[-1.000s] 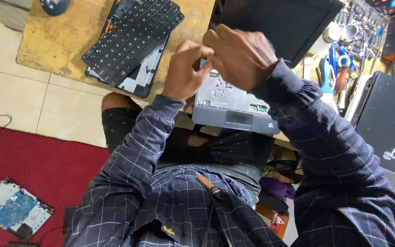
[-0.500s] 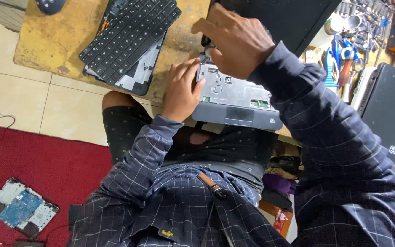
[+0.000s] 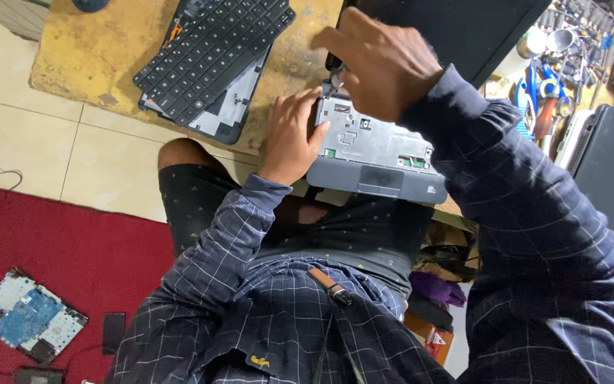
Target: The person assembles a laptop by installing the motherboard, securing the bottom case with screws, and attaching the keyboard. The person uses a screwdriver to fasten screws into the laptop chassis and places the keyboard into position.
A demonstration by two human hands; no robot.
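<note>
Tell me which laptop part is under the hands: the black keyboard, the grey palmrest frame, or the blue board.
The grey palmrest frame: left hand steadies its edge, right hand above it. Keyboard lies apart; blue board is on the red carpet.

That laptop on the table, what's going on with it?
A seated person is working on an opened grey laptop base at the edge of a worn yellow table. The left hand steadies its side, while the right hand holds a small tool at its top corner. A removed black keyboard lies alongside, and a blue circuit board sits on the red carpet.
</note>
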